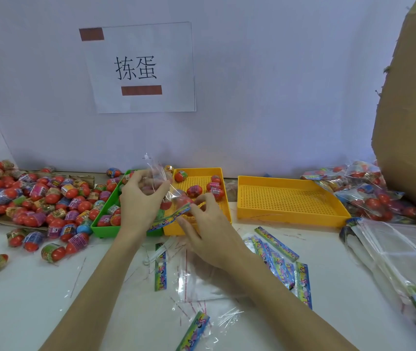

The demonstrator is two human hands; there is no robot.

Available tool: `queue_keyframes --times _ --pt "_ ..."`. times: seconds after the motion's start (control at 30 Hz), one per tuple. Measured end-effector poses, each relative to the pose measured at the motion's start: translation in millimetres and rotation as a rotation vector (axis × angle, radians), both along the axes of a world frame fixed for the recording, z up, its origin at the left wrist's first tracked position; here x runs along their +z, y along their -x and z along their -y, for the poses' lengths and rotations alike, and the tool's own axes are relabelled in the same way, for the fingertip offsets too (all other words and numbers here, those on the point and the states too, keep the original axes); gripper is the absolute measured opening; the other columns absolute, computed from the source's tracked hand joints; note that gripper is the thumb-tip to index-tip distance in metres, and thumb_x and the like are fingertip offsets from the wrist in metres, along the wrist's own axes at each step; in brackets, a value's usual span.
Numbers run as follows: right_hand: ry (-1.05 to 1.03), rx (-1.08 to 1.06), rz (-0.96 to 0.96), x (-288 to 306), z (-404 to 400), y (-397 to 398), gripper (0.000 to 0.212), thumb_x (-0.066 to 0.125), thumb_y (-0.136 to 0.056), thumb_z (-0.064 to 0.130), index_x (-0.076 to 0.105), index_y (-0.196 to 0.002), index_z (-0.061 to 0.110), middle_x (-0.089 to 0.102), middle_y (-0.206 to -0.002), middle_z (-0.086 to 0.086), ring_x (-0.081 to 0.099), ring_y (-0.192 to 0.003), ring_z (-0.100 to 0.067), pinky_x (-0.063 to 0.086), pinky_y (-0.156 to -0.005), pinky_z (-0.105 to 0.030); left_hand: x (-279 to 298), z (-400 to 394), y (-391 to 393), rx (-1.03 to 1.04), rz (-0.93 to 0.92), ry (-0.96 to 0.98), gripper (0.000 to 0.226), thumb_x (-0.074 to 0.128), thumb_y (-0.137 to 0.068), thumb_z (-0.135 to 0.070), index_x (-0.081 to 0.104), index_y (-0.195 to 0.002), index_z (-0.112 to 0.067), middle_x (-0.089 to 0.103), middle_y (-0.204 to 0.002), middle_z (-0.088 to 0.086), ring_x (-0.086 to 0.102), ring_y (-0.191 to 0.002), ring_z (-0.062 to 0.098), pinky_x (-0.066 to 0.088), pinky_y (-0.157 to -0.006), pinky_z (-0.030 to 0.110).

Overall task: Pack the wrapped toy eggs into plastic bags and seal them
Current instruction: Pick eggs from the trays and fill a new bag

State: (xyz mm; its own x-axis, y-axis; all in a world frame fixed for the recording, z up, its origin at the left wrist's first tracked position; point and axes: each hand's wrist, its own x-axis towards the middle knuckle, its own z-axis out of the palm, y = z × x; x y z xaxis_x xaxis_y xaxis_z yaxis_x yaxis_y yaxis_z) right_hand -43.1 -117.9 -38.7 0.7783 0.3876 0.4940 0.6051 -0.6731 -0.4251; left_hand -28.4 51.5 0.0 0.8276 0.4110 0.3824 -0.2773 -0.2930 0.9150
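Note:
My left hand (141,198) grips the upper part of a clear plastic bag (160,178) held above the trays. Red wrapped eggs show through the bag's lower part. My right hand (205,224) pinches the bag's colourful printed header strip (174,216) at the bottom. A big heap of wrapped toy eggs (32,198) lies at the left. More eggs fill the green tray (100,216), and several sit in the near yellow tray (202,184).
A second yellow tray (288,201) stands to the right. Filled bags (369,193) pile at the far right beside a cardboard box (412,122). Flat bags (399,257) and printed header strips (277,254) lie on the white table, with peeled tape slivers.

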Motion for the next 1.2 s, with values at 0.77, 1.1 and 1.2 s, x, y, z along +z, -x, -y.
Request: queue_keyframes --times 0.77,1.1,1.2 --pt "-0.702 0.176 0.024 58.6 55.2 2.6 0.030 0.069 -0.099 0.015 0.060 -0.127 0.020 0.071 -0.109 0.003 0.076 -0.090 -0.020 0.061 -0.067 -0.038 3.5 37.4 18.6 -0.600 -0.034 -0.124 0.046 0.089 -0.082 -0.015 0.068 -0.122 -0.027 0.078 -0.098 -0.001 0.075 -0.081 0.014 0.062 -0.069 0.026" --pt "-0.579 0.102 -0.014 47.5 52.5 0.8 0.031 0.067 -0.100 0.017 0.059 -0.130 0.025 0.068 -0.101 0.002 0.074 -0.077 -0.016 0.057 -0.052 -0.026 0.2 37.8 15.6 -0.511 -0.069 -0.095 0.027 0.087 -0.087 -0.018 0.076 -0.111 -0.022 0.071 -0.083 0.005 0.072 -0.075 0.024 0.062 -0.067 0.027" --pt "-0.675 0.141 -0.106 46.4 51.5 2.0 0.030 0.065 -0.101 0.011 0.059 -0.128 0.021 0.067 -0.099 -0.006 0.075 -0.076 -0.020 0.058 -0.054 -0.029 -1.3 37.3 14.7 -0.486 -0.140 -0.006 0.018 0.082 -0.091 -0.021 0.077 -0.108 -0.018 0.075 -0.090 0.006 0.077 -0.078 0.025 0.060 -0.071 0.026"
